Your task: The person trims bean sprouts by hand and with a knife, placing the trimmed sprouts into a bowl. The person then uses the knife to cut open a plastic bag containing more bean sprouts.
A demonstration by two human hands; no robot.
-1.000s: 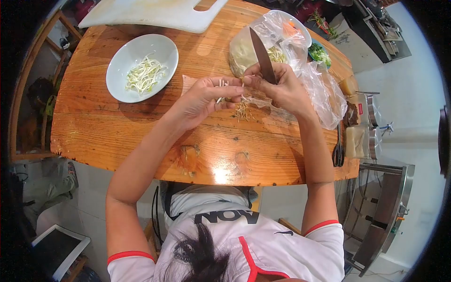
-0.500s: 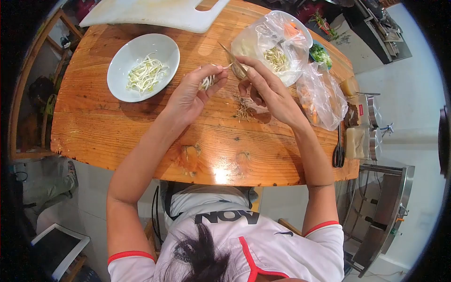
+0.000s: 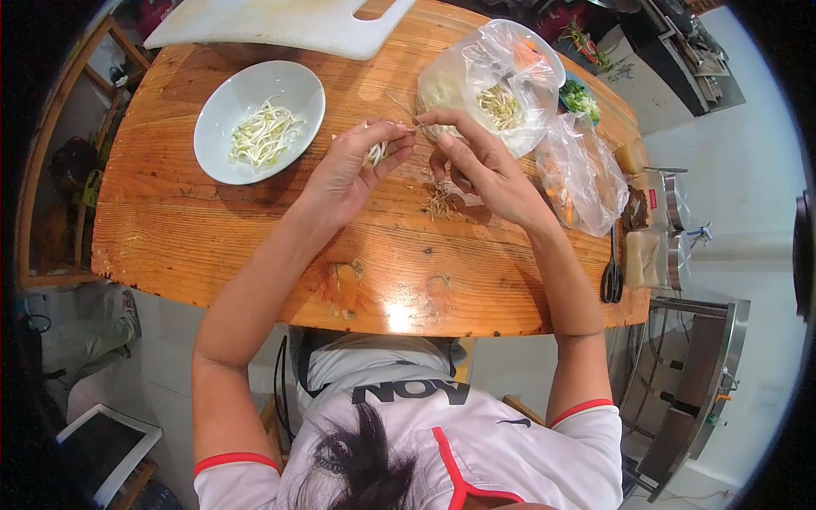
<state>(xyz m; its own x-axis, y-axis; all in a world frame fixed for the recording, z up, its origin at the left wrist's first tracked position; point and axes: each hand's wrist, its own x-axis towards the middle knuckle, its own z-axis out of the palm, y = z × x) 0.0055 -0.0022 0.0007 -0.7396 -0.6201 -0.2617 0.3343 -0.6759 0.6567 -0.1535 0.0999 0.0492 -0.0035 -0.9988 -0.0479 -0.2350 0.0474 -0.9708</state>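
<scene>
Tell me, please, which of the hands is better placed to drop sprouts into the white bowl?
Probably the left hand: it holds some sprouts and is nearer the white bowl. The right hand is farther away and holds the knife.

we're looking from one head cam, pretty close in, tipped steeply down over our shirt (image 3: 527, 450) and forward across the wooden table (image 3: 212, 229), super wide with dark curved edges
</scene>
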